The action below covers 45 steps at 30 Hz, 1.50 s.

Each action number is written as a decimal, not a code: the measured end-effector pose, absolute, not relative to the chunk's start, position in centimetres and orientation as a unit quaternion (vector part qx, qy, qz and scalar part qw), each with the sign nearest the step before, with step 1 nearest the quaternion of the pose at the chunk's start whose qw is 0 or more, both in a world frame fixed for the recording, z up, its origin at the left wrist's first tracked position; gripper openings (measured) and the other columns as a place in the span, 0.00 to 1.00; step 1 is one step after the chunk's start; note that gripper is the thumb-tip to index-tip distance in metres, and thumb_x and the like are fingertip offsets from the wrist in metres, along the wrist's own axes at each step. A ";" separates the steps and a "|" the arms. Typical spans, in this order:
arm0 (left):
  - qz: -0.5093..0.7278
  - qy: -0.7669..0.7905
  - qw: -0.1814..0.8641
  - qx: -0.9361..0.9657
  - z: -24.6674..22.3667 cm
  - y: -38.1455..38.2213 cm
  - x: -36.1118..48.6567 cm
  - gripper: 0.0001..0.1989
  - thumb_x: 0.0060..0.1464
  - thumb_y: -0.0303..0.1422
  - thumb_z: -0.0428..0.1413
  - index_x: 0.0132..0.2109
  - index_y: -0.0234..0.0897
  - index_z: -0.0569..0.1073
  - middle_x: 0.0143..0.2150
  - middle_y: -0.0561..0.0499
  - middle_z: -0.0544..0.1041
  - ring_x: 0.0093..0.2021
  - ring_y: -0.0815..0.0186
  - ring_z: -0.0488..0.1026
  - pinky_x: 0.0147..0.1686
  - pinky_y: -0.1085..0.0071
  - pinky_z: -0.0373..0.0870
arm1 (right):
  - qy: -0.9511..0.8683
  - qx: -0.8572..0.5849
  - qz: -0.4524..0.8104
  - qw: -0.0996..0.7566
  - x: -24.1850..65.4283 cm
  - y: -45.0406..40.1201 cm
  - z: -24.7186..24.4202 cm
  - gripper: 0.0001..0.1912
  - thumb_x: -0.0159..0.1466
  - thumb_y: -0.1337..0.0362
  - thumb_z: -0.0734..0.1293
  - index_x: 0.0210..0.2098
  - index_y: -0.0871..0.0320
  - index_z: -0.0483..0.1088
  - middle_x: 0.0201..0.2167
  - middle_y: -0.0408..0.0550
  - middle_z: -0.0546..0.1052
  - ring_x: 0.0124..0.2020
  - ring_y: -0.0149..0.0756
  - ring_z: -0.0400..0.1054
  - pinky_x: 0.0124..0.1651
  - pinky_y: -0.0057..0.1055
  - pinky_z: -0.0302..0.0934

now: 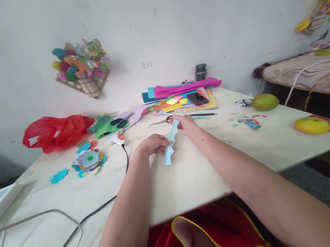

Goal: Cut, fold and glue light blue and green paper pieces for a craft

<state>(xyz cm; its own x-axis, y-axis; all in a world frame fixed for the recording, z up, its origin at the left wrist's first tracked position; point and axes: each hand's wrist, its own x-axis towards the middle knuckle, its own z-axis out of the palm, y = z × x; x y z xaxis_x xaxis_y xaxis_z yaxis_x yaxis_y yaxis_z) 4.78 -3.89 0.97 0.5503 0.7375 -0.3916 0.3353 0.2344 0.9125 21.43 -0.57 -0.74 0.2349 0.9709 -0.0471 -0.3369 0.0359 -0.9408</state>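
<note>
Nearest, at 6 o'clock from the paper strip, lies red cloth with yellow edging (165, 245). A thin black cable (103, 205) runs up from 7 o'clock over the pale marbled table (188, 185). The light-blue paper strip with a scalloped edge (169, 152) is between the hands, slanting toward 1 o'clock. The left hand (154, 143) has its fingertips narrowed on the strip's left edge; the right hand (186, 124) holds its far end in a close grip. At 9 o'clock sits a layered, multicoloured paper flower (90, 159); at 3, an oval yellow-orange fruit (313, 125). A white glue gun (116, 140) lies at 10, near a crumpled red plastic bag (58, 133) farther out. An oval green fruit (264, 102) is toward 2. Black-handled scissors (161, 122) lie at 12, just beyond the right hand. Farther, toward 1, are bright magenta folded sheets (187, 87) and a dark phone (197, 98).
</note>
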 end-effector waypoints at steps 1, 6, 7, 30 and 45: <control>0.158 0.451 0.642 0.600 1.1 -3.8 4.7 0.16 0.28 0.36 0.67 0.26 0.32 0.73 0.21 0.49 0.74 0.19 0.71 0.69 0.20 0.75 0.63 | -0.342 -0.470 0.514 0.631 21.4 -0.6 -0.7 0.05 0.51 0.65 0.66 0.26 0.62 0.70 0.24 0.48 0.77 0.23 0.29 0.68 0.20 0.21 0.57; 0.189 0.476 0.611 0.604 2.7 -3.5 3.6 0.18 0.27 0.35 0.67 0.29 0.31 0.74 0.21 0.48 0.74 0.20 0.69 0.70 0.22 0.74 0.66 | -0.368 -0.464 0.512 0.622 21.4 -0.6 -0.1 0.12 0.57 0.59 0.62 0.32 0.62 0.70 0.27 0.50 0.77 0.21 0.28 0.67 0.19 0.22 0.57; 0.199 0.486 0.601 0.602 3.2 -3.5 3.2 0.18 0.27 0.34 0.67 0.28 0.30 0.74 0.21 0.48 0.74 0.20 0.69 0.70 0.23 0.73 0.67 | -0.373 -0.458 0.521 0.616 21.3 -0.6 0.1 0.16 0.60 0.55 0.59 0.34 0.62 0.69 0.27 0.51 0.77 0.22 0.29 0.68 0.20 0.23 0.58; 0.533 0.604 0.419 0.420 4.0 -6.6 -10.8 0.05 0.43 0.29 0.57 0.24 0.34 0.68 0.16 0.52 0.69 0.20 0.66 0.70 0.23 0.71 0.68 | -0.840 -0.510 0.045 0.178 -1.0 0.5 0.8 0.19 0.60 0.59 0.59 0.47 0.63 0.66 0.49 0.62 0.67 0.50 0.48 0.61 0.46 0.38 0.59; 0.690 0.503 0.337 0.397 6.0 -5.8 -10.3 0.12 0.41 0.37 0.59 0.31 0.32 0.71 0.17 0.54 0.70 0.19 0.71 0.69 0.22 0.76 0.68 | -0.737 -0.612 0.027 0.287 4.0 1.9 2.7 0.17 0.58 0.70 0.58 0.47 0.62 0.62 0.42 0.60 0.71 0.43 0.45 0.67 0.41 0.37 0.60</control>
<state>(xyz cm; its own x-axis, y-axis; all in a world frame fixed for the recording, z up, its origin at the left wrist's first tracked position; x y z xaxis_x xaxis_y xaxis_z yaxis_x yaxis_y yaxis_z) -10.29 -5.80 5.96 -0.4581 0.8640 0.2090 -0.0654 -0.2673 0.9614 3.98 1.86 2.66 -0.0870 0.9168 0.3897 0.8863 0.2498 -0.3900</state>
